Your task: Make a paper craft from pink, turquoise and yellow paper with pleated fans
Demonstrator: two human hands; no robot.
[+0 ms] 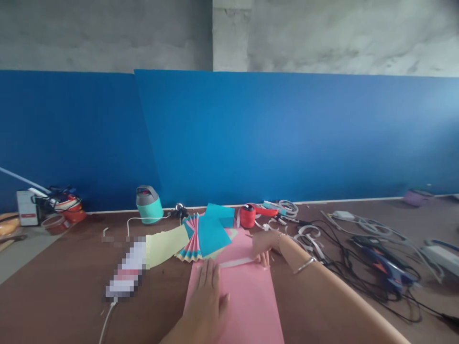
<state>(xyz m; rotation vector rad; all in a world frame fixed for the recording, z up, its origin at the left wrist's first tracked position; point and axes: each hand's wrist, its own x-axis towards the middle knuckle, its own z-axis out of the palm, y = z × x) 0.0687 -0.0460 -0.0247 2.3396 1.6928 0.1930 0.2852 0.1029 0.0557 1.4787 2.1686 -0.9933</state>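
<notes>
A pink sheet of paper [251, 306] lies lengthwise on the brown table in front of me. Across it runs a narrow white strip [234, 262], possibly tape or paper. My left hand [206, 296] rests flat on the sheet's left side, fingers stretched out at the strip's left end. At the other end, the bent fingers of my right hand [263, 243] are closed on the strip. Just beyond are a pleated pink, blue and cream paper fan [192, 239], blue paper [214, 236] and pale yellow paper [167, 244].
A phone-like blurred object [127, 272] with a white cable lies at left, below a turquoise container [149, 209]. A red spool [247, 216] stands behind the sheet. Tangled black cables and a blue-black tool [389, 270] cover the right. A blue partition [268, 138] borders the back.
</notes>
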